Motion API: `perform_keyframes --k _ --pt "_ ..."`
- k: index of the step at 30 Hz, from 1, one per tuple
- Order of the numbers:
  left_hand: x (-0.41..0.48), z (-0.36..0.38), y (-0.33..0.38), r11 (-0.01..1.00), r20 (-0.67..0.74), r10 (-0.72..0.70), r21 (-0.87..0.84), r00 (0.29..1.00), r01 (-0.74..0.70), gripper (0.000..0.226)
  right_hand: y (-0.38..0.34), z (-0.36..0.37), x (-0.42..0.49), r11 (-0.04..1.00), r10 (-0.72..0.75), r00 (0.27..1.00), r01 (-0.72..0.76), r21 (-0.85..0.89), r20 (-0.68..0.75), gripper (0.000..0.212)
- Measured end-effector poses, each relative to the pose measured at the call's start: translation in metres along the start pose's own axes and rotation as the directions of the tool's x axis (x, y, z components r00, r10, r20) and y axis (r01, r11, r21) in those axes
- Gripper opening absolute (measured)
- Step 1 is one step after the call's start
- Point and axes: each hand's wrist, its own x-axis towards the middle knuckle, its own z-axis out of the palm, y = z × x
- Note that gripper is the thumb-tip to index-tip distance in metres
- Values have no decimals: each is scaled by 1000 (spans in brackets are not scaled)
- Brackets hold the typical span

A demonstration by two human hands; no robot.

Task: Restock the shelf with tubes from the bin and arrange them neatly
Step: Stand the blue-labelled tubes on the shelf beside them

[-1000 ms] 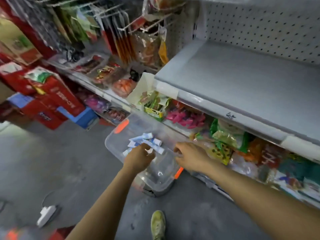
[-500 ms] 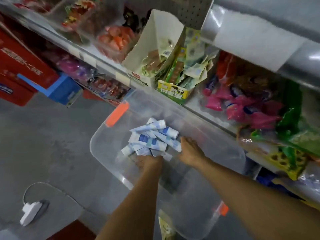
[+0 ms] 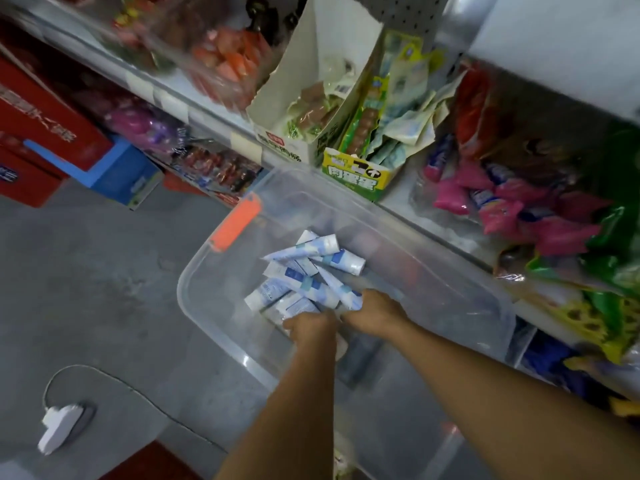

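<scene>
A clear plastic bin (image 3: 194, 271) with an orange latch (image 3: 235, 225) stands on the floor below the shelves. Several white and blue tubes (image 3: 304, 271) lie in a loose pile at its bottom. Both my hands are down inside the bin at the near edge of the pile. My left hand (image 3: 311, 325) has its fingers curled around tubes at the pile's near side. My right hand (image 3: 375, 311) curls its fingers on a tube at the pile's right end. The fingertips of both hands are hidden.
Stocked snack shelves run along the top and right: an open white carton (image 3: 311, 109), a green box (image 3: 353, 174), pink packets (image 3: 502, 202). Red and blue boxes (image 3: 45, 133) stand at left. A white plug with its cord (image 3: 59, 427) lies on the grey floor.
The view has dropped closer to the bin and the empty upper shelf has left the frame. Both hands have sunk deeper into the bin and closed in on the tube pile.
</scene>
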Motion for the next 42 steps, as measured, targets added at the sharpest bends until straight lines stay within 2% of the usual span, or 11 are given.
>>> perform_keyframes --k 3,5,7,13,18,21,22,28,32,37,42 --pt "-38 -14 1 996 74 -21 -90 997 28 70 5 -15 -38 979 14 999 -23 203 42 45" --pt "-69 -21 -3 982 138 55 -188 989 -28 59 11 -28 -69 965 -18 999 6 262 44 49" --pt "-106 -30 -9 951 155 106 -304 982 -55 45 19 -42 -104 968 -86 996 83 236 5 56" --pt "-214 -24 -44 846 159 354 -474 922 -243 81 69 -95 -224 964 -261 919 263 -32 -296 70" --pt "-346 0 -70 766 179 525 -525 832 -371 39 149 -126 -316 925 -373 830 366 -100 -415 55" --pt "-405 21 -91 742 239 580 -551 779 -383 48 201 -142 -369 894 -417 787 445 -50 -455 52" --pt "-422 26 -98 733 247 600 -551 761 -399 41 216 -147 -384 882 -427 774 471 -27 -468 50" --pt "-528 66 -148 626 331 766 -577 551 -525 20 315 -178 -480 780 -385 759 572 254 -525 47" --pt "-597 94 -168 564 403 825 -565 396 -602 25 376 -200 -538 722 -355 754 597 350 -553 29" --pt "-670 124 -175 477 474 849 -497 233 -725 28 427 -222 -601 615 -342 703 669 417 -623 57" --pt "-750 148 -165 463 537 832 -533 140 -708 30 459 -260 -659 531 -273 607 742 409 -746 29"
